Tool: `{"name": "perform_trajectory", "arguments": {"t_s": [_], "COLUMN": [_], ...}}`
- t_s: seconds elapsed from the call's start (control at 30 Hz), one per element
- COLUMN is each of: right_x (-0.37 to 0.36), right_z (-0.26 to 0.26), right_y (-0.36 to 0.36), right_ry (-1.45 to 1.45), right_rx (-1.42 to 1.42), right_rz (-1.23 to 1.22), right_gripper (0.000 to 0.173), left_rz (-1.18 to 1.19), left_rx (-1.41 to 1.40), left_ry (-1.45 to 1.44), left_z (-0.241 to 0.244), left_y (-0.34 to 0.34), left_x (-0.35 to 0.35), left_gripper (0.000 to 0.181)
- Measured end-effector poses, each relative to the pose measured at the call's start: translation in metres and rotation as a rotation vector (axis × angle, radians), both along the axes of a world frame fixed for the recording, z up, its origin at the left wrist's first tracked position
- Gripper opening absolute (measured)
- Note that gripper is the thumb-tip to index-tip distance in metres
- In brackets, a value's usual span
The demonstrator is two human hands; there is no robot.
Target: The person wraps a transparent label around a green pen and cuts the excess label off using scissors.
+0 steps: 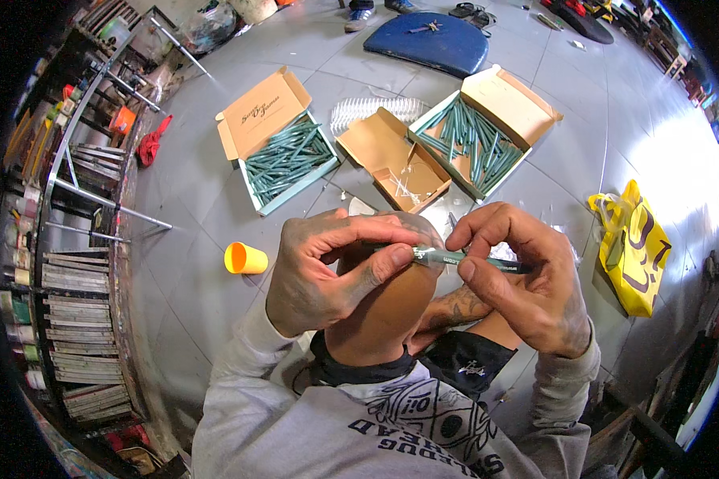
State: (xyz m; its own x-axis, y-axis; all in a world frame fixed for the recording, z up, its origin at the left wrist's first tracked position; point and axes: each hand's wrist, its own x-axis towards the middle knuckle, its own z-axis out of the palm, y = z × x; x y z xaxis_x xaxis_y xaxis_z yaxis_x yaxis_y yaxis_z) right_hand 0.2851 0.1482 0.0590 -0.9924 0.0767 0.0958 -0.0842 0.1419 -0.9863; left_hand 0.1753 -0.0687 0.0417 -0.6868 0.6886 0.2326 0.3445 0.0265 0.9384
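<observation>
Above my raised knee, a dark green pen (443,258) with white printing lies crosswise between my hands. My left hand (329,269) pinches its left end between thumb and fingers, covering that end. The pen's right end runs into my right hand (518,272), whose thumb and curled fingers are around it. Just beyond my hands are two open cardboard boxes. The left box (296,190) is heaped with similar green pens (287,157), and the right box (418,124) has more pens (485,143) lying loosely inside.
Between the boxes lies a smaller open carton (365,141) with thin white sticks (404,188). Behind it is a ridged clear plastic piece (374,112). A yellow cup (245,258) lies left, a yellow bag (632,257) right. Further off are a blue seat pad (428,45), a metal-framed rack (60,179) and another person's shoes (359,21).
</observation>
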Motion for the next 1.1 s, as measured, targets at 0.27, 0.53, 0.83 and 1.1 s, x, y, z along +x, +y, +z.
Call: {"name": "perform_trajectory", "arguments": {"t_s": [0.27, 0.53, 0.83, 1.1], "right_x": [-0.001, -0.005, -0.012, -0.011], "right_z": [-0.002, -0.007, -0.001, -0.006], "right_y": [-0.001, 0.014, 0.015, -0.007], "right_ry": [0.312, -0.117, 0.119, 0.002], "right_rx": [0.126, -0.003, -0.085, 0.115], "right_rz": [-0.046, 0.074, 0.225, -0.042], "right_gripper": [0.026, 0.03, 0.031, 0.018], "left_rz": [0.108, 0.12, 0.153, 0.157], "left_rx": [0.009, 0.039, 0.035, 0.076], "left_ry": [0.059, 0.169, 0.165, 0.156], "left_z": [-0.008, -0.014, -0.015, -0.023], "left_y": [0.001, -0.001, 0.0, 0.0], "left_x": [0.011, 0.01, 0.012, 0.012], "left_gripper": [0.017, 0.015, 0.017, 0.017]}}
